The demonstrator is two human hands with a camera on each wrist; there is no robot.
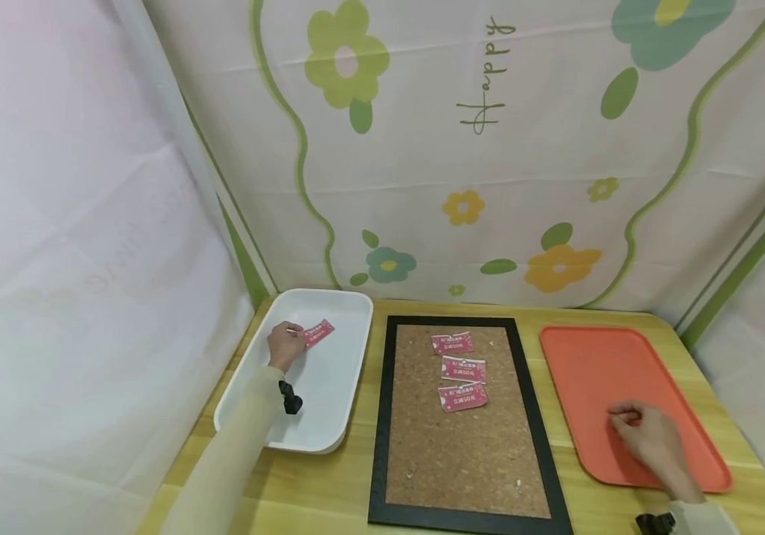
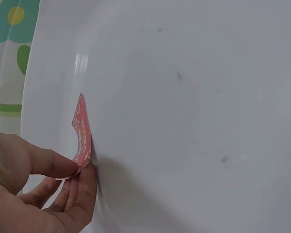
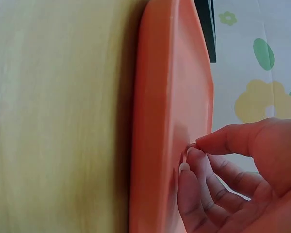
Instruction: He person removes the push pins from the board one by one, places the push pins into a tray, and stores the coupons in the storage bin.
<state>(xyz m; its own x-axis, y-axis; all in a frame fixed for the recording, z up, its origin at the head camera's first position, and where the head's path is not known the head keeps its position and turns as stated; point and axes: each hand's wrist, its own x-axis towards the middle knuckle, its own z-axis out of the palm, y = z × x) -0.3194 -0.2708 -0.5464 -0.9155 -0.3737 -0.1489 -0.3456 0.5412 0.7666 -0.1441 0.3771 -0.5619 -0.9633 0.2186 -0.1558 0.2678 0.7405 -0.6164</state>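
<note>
Left hand [image 1: 285, 345] pinches 1 pink coupon [image 1: 317, 334].
White tray [image 1: 322, 394], far half; room toward right edge. Right hand [image 1: 651, 440] over orange tray [image 1: 596, 371], near half; cannot tell if grasping.

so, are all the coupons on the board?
No, the board bears three coupons, but the left hand pinches another coupon.

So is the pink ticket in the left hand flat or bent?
Bent. In the left wrist view, the ticket curves upward from the fingers pinching it. I can't tell if it's creased.
</note>
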